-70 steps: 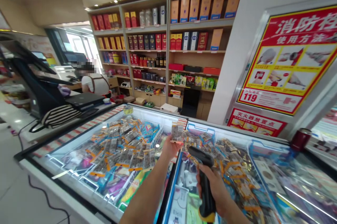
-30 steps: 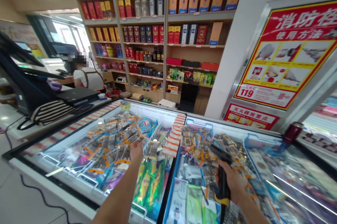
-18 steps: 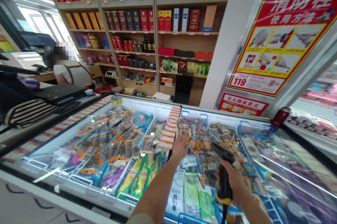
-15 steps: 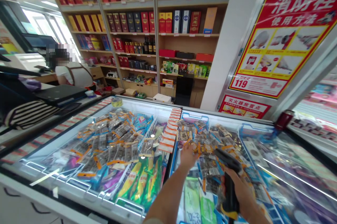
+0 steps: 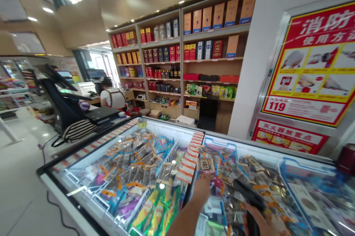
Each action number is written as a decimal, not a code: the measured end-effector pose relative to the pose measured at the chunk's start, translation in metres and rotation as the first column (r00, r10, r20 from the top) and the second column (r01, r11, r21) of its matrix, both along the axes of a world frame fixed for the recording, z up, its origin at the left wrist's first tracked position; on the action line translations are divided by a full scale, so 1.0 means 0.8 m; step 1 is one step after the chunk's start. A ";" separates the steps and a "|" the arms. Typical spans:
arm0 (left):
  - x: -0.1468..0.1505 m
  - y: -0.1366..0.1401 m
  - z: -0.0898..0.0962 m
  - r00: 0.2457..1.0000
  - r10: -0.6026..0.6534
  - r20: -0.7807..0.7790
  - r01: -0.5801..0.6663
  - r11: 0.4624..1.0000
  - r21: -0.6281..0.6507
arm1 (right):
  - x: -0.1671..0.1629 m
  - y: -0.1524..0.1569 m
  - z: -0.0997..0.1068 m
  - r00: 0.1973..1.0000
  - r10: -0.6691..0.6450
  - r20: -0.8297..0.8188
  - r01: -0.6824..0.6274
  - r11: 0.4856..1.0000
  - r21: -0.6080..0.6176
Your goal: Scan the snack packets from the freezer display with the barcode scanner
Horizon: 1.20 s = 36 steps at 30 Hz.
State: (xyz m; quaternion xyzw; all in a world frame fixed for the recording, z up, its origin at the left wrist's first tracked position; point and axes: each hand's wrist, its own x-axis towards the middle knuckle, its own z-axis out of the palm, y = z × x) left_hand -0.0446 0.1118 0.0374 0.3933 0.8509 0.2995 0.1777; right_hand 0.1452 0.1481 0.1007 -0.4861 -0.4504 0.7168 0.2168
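A black handheld barcode scanner (image 5: 247, 191) is gripped in my right hand (image 5: 258, 218), its head pointing up and left over the right freezer section. My left hand (image 5: 204, 185) reaches down among the small wrapped packets (image 5: 231, 167) in that section. Its fingers are blurred and partly hidden, so I cannot tell whether they hold anything. A magenta packet (image 5: 217, 184) lies right beside them. Just beyond the hand is a packet with dark lettering (image 5: 205, 164).
The left freezer section holds more packets (image 5: 135, 158) and green-yellow ice cream packs (image 5: 158, 206). A row of price labels (image 5: 191, 156) divides the sections. At back left are a checkout screen (image 5: 59, 81), a striped bag (image 5: 79, 130) and a seated person (image 5: 113, 95). Shelves (image 5: 163, 60) line the wall.
The view has tilted up and swung left, showing the ceiling and floor. My left hand has dug deeper among the packets, and a magenta packet now shows beside it. The scanner stays in my right hand.
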 end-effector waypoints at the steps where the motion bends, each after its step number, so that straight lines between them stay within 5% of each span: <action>1: -0.007 -0.008 0.005 0.993 0.067 0.095 -0.076 0.993 0.090 | -0.004 -0.004 0.008 1.000 0.002 -0.019 -0.003 1.000 -0.007; 3: -0.020 -0.022 0.016 0.897 0.207 0.390 -0.324 0.909 0.264 | -0.012 -0.014 0.026 0.994 0.059 -0.096 -0.059 0.998 0.005; 4: -0.025 -0.029 0.022 0.789 0.227 0.571 -0.461 0.832 0.308 | -0.015 -0.019 0.034 0.986 0.098 -0.135 -0.097 0.995 0.018; 7: -0.036 -0.046 0.040 0.463 0.092 0.882 -0.706 0.640 0.304 | -0.025 -0.035 0.055 0.971 0.134 -0.200 -0.146 0.988 -0.044; 11: -0.036 -0.065 0.061 0.195 -0.243 0.950 -0.849 0.443 0.287 | -0.038 -0.057 0.072 0.944 0.163 -0.287 -0.205 0.971 -0.124; 15: -0.030 -0.073 0.076 0.120 -0.387 0.914 -0.909 0.328 0.258 | -0.046 -0.077 0.085 0.920 0.189 -0.343 -0.263 0.947 -0.185; 19: -0.029 -0.073 0.083 0.098 -0.443 0.891 -0.928 0.283 0.243 | -0.051 -0.089 0.097 0.915 0.230 -0.333 -0.304 0.933 -0.191; 27: -0.051 -0.071 0.079 0.093 -0.362 0.928 -0.947 0.255 0.195 | -0.074 -0.117 0.114 0.939 0.204 -0.275 -0.260 0.948 -0.185; 36: -0.073 -0.063 0.070 0.132 -0.478 0.868 -0.889 0.330 0.317 | -0.102 -0.142 0.127 0.964 0.156 -0.216 -0.191 0.969 -0.157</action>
